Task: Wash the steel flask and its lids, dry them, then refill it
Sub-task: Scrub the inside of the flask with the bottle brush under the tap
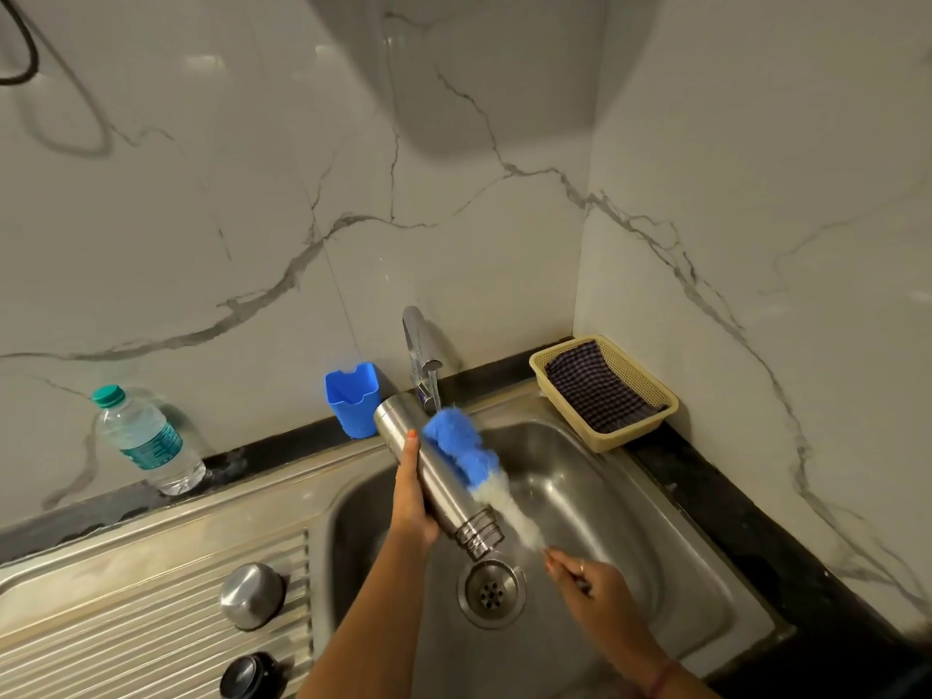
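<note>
The steel flask [428,466] is held over the sink [655,527], tilted with its threaded mouth down and toward me. My left hand [411,496] grips its body from the left. My right hand [580,577] pinches the handle of a bottle brush [466,454] with blue and white bristles, which lies against the flask's right side, outside it. The steel lid [251,595] sits on the ribbed drainboard [126,633]. A black inner lid [248,676] lies below it at the frame's edge.
A chrome tap [421,355] stands behind the sink, with a blue plastic holder [353,398] to its left. A plastic water bottle [143,438] with a green cap stands on the left counter. A yellow basket [650,421] holding a checked cloth [597,385] sits in the right corner.
</note>
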Action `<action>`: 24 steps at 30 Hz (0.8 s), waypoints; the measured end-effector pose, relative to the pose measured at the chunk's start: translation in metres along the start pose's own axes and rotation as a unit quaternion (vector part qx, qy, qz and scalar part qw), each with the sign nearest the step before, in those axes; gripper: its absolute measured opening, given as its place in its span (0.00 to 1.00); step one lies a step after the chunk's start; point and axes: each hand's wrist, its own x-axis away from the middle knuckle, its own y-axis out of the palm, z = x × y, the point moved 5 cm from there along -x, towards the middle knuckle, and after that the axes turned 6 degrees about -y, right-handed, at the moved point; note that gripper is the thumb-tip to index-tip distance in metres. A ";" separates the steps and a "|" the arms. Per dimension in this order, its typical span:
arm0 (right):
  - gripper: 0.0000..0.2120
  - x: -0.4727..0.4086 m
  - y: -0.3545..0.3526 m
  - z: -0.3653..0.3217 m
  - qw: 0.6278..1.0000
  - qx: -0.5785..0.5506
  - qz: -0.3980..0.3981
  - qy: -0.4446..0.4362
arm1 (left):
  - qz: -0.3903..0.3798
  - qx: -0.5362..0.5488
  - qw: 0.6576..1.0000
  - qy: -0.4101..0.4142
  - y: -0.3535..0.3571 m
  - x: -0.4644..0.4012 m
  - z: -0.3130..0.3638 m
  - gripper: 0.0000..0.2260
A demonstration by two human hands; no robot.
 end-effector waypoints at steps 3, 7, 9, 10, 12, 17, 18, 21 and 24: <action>0.11 0.005 0.000 0.004 1.000 0.003 0.008 -0.005 | 0.004 -0.018 1.000 -0.004 0.000 0.001 -0.002 0.36; 0.11 -0.042 0.011 -0.013 1.000 -0.009 0.027 -0.010 | -0.008 -0.043 0.999 -0.015 0.010 0.001 -0.016 0.35; 0.12 -0.064 0.015 -0.024 0.999 -0.015 0.032 -0.005 | -0.002 -0.053 0.998 -0.025 0.011 -0.001 -0.022 0.36; 0.13 -0.071 0.017 -0.028 0.999 -0.014 0.033 -0.003 | 0.005 -0.058 0.998 -0.031 0.012 -0.001 -0.023 0.38; 0.13 -0.071 0.017 -0.031 0.999 -0.007 0.032 -0.004 | 0.010 -0.055 0.998 -0.040 0.010 -0.004 -0.025 0.36; 0.11 -0.016 0.007 -0.006 0.999 0.012 0.037 -0.022 | -0.032 -0.011 0.999 -0.036 0.004 -0.007 -0.016 0.35; 0.11 -0.004 0.004 -0.002 0.999 0.006 0.039 -0.022 | -0.034 -0.014 0.999 -0.029 0.001 -0.009 -0.013 0.36; 0.12 0.004 0.003 -0.002 0.999 0.002 0.036 -0.017 | -0.032 -0.024 0.999 -0.013 -0.001 -0.009 -0.008 0.39; 0.11 -0.028 0.011 -0.018 0.998 0.024 0.048 -0.035 | -0.022 -0.064 0.998 -0.015 0.007 -0.004 -0.012 0.38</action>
